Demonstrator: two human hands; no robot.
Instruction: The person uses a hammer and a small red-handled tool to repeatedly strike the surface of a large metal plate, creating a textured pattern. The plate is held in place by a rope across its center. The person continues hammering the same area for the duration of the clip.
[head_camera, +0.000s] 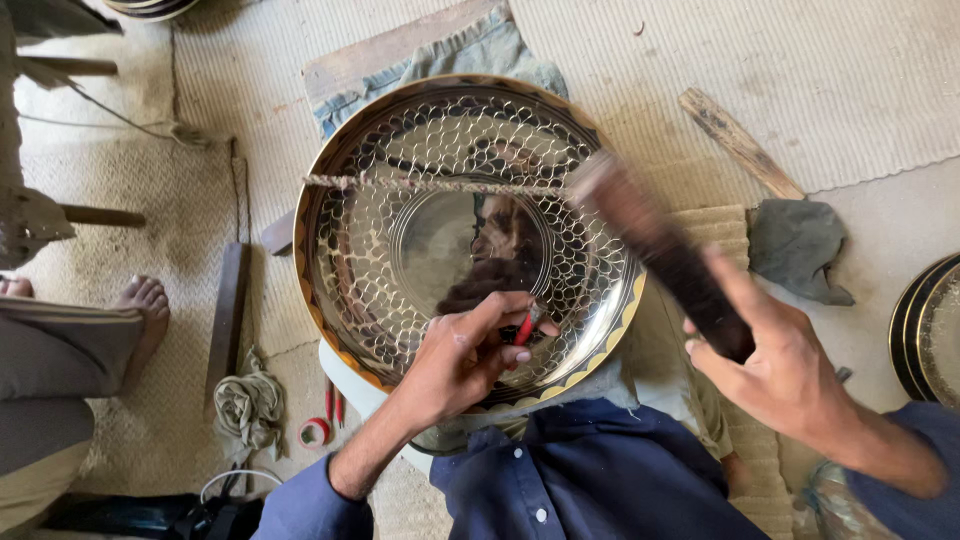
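My left hand (455, 365) pinches a small red-handled tool (524, 328), its tip hidden where it meets the patterned inner face of the big brass tray (345, 250), which is propped in front of my lap on cloth and holds nothing but a reflection in its smooth middle. My right hand (785, 365) is wrapped tight round the handle of a dark mallet (655, 245), whose raised head is blurred and hard to make out. A twisted cord (430, 184) crosses the tray, more trays (925, 330) are cut off at the right edge, and another person's bare foot (145, 300) rests on the mat at left.
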